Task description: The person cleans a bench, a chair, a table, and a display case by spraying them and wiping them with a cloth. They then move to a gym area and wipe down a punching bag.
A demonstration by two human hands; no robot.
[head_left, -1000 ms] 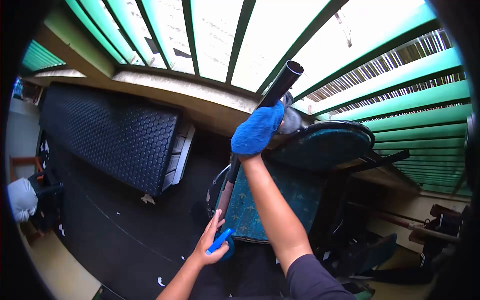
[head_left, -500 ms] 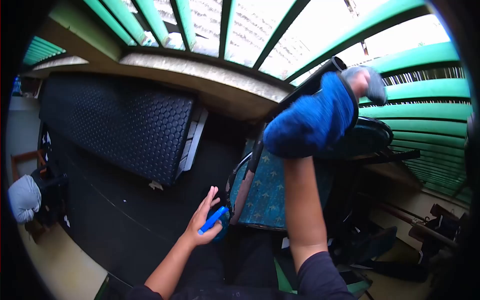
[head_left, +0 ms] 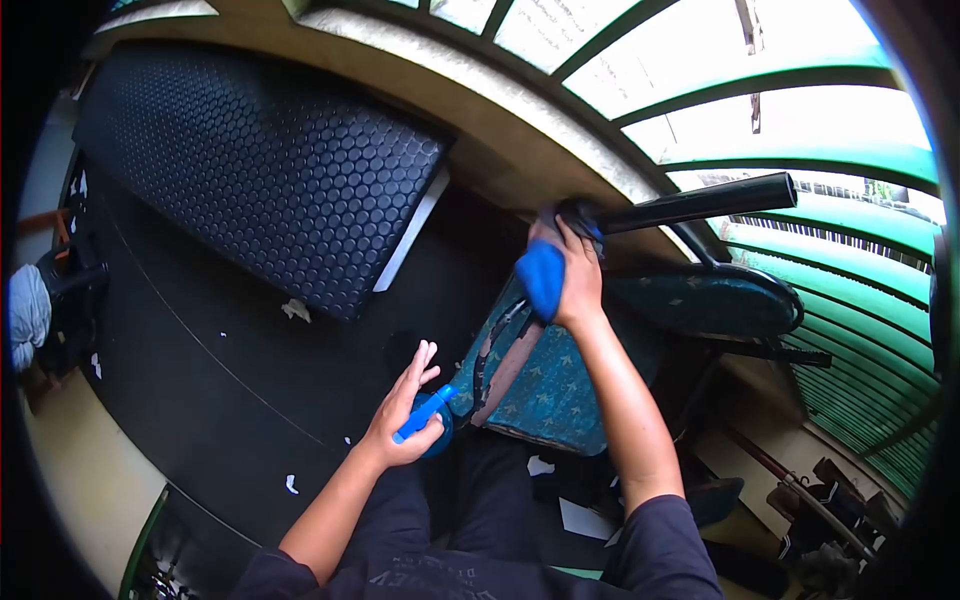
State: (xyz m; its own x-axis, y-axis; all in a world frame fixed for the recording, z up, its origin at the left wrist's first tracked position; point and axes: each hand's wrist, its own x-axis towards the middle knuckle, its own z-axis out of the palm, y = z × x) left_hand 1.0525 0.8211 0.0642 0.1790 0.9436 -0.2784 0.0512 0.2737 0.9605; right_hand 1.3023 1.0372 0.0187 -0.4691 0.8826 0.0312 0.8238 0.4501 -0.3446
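Observation:
My left hand (head_left: 402,412) holds a spray bottle by its blue nozzle (head_left: 425,414), thumb round it and the other fingers stretched out; the round bottle body (head_left: 437,436) shows below. With my right hand (head_left: 578,278) I press a blue cloth (head_left: 541,279) against the bend of a black metal tube (head_left: 700,203), at the frame of a seat. Part of the cloth looks dark or grey near the fingertips. Beneath lies the teal patterned seat cushion (head_left: 540,385), with a worn armrest (head_left: 507,370) along its left side.
A black studded box-like cover (head_left: 270,170) stands at the upper left. Green slats (head_left: 830,250) and a ledge (head_left: 480,75) run along the window. A teal backrest (head_left: 710,303) is at the right. Paper scraps (head_left: 292,484) lie on the dark floor (head_left: 240,400).
My right hand has come down and left with the cloth, from raised near the window to the tube's bend. The view has shifted. My left hand still holds the bottle.

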